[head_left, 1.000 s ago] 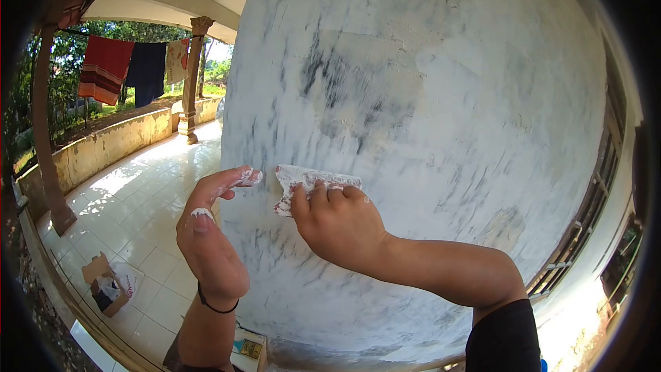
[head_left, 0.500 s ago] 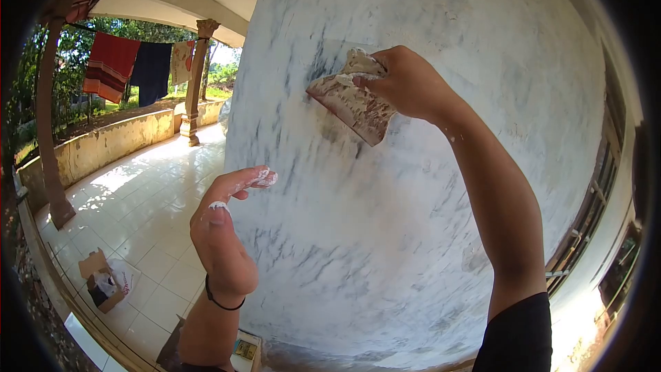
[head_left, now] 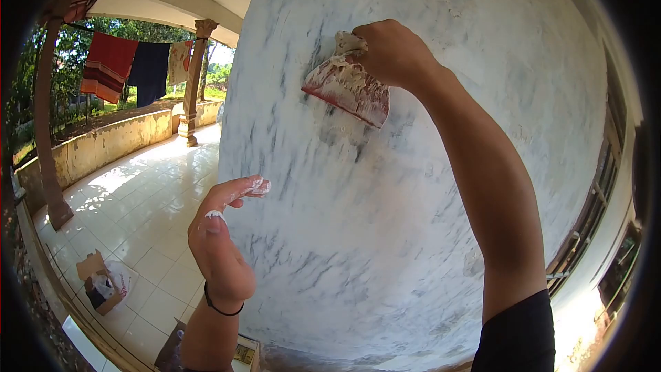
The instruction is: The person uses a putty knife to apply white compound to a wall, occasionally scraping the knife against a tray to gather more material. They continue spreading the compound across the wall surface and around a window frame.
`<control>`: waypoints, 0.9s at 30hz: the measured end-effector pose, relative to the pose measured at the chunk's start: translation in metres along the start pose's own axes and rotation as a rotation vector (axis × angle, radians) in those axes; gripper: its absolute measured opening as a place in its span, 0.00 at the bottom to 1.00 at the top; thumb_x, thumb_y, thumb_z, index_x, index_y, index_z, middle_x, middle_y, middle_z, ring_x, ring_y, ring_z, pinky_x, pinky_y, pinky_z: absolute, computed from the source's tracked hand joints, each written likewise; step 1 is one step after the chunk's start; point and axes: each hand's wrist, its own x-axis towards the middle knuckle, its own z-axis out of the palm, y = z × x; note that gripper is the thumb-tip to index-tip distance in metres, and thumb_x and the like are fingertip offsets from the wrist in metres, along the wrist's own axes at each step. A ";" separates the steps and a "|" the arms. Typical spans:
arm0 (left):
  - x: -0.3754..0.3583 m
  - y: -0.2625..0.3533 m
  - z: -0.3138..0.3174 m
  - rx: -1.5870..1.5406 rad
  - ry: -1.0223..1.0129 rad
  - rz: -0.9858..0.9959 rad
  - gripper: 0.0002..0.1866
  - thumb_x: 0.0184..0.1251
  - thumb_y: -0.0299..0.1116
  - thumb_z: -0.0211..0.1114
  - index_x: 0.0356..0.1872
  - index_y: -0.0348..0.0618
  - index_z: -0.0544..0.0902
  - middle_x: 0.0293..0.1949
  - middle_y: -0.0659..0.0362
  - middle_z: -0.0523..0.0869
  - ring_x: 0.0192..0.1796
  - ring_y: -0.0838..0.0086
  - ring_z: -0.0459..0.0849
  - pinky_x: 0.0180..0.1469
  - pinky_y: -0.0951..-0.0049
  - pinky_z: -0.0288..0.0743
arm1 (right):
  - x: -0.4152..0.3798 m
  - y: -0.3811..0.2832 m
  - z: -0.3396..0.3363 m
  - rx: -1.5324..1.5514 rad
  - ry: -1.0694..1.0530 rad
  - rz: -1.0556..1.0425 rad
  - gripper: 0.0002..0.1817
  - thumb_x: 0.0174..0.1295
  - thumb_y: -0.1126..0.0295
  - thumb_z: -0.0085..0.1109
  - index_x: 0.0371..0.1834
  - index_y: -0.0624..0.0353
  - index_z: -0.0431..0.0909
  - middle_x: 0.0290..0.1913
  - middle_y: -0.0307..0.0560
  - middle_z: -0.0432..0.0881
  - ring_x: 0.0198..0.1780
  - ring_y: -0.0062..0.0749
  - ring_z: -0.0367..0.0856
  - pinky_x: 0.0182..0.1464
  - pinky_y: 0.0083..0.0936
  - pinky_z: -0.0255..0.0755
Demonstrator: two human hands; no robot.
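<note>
My right hand (head_left: 396,52) grips the handle of a broad, putty-smeared scraper (head_left: 351,89). Its wide reddish blade rests against the upper part of a white wall (head_left: 344,213) streaked with grey. Around the blade, darker patches show through the white coat. Lower and to the left, my left hand (head_left: 224,234) is raised beside the wall's edge. It holds nothing; the fingers are bent forward with the thumb apart. White putty coats its fingertips and thumb tip, and a dark band circles the wrist.
An open cardboard box (head_left: 100,282) with a plastic bag sits on the tiled floor (head_left: 158,262) at left. Cloths (head_left: 110,65) hang from a line between porch pillars (head_left: 196,83). Another container (head_left: 244,355) stands below my left forearm. A barred window (head_left: 592,200) is at right.
My right hand has moved the scraper up and slightly left along the wall, and its blade has turned a little. My left hand appears slightly lower, holding the same pose.
</note>
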 end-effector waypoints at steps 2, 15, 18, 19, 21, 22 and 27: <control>0.000 -0.001 0.000 0.004 0.001 -0.005 0.28 0.70 0.44 0.33 0.47 0.30 0.77 0.40 0.48 0.84 0.44 0.66 0.80 0.47 0.70 0.64 | 0.005 0.003 0.003 -0.092 0.145 -0.006 0.13 0.56 0.60 0.62 0.42 0.51 0.81 0.38 0.48 0.83 0.41 0.45 0.82 0.42 0.37 0.76; 0.004 -0.006 -0.008 0.028 0.005 0.062 0.28 0.71 0.43 0.33 0.47 0.30 0.76 0.41 0.47 0.83 0.44 0.65 0.80 0.47 0.70 0.64 | -0.025 -0.010 -0.050 0.045 0.420 0.000 0.17 0.55 0.66 0.63 0.46 0.63 0.80 0.39 0.58 0.83 0.33 0.44 0.84 0.35 0.32 0.77; 0.003 -0.010 -0.002 0.007 0.014 0.059 0.28 0.71 0.43 0.33 0.47 0.30 0.76 0.41 0.47 0.83 0.44 0.65 0.80 0.47 0.70 0.64 | -0.037 -0.023 -0.003 -0.263 0.662 -0.297 0.19 0.48 0.74 0.59 0.46 0.61 0.80 0.41 0.60 0.83 0.36 0.46 0.85 0.36 0.36 0.78; 0.002 -0.011 0.000 -0.004 0.024 0.058 0.28 0.71 0.43 0.33 0.47 0.30 0.76 0.40 0.47 0.83 0.44 0.65 0.80 0.47 0.70 0.64 | -0.039 -0.029 0.021 -0.356 0.731 -0.343 0.19 0.46 0.76 0.58 0.45 0.64 0.80 0.41 0.64 0.82 0.35 0.48 0.85 0.35 0.35 0.78; -0.002 -0.013 0.004 -0.014 0.017 0.042 0.28 0.71 0.43 0.33 0.47 0.30 0.76 0.40 0.48 0.83 0.44 0.65 0.80 0.47 0.70 0.64 | -0.050 -0.040 0.067 -0.294 0.598 -0.306 0.17 0.48 0.73 0.56 0.42 0.68 0.80 0.39 0.70 0.81 0.34 0.52 0.85 0.36 0.40 0.78; -0.004 -0.014 0.004 -0.018 0.015 0.025 0.28 0.71 0.43 0.33 0.47 0.30 0.76 0.40 0.48 0.83 0.44 0.65 0.80 0.47 0.70 0.64 | -0.058 -0.043 0.088 -0.404 0.620 -0.312 0.17 0.50 0.72 0.54 0.42 0.68 0.80 0.39 0.71 0.81 0.34 0.52 0.84 0.37 0.42 0.77; -0.010 -0.020 -0.005 0.003 0.027 -0.017 0.28 0.71 0.43 0.32 0.47 0.30 0.76 0.41 0.48 0.83 0.44 0.65 0.80 0.47 0.70 0.64 | -0.113 -0.077 0.137 -0.557 0.596 -0.356 0.17 0.55 0.69 0.50 0.45 0.66 0.79 0.40 0.68 0.81 0.38 0.55 0.84 0.39 0.37 0.79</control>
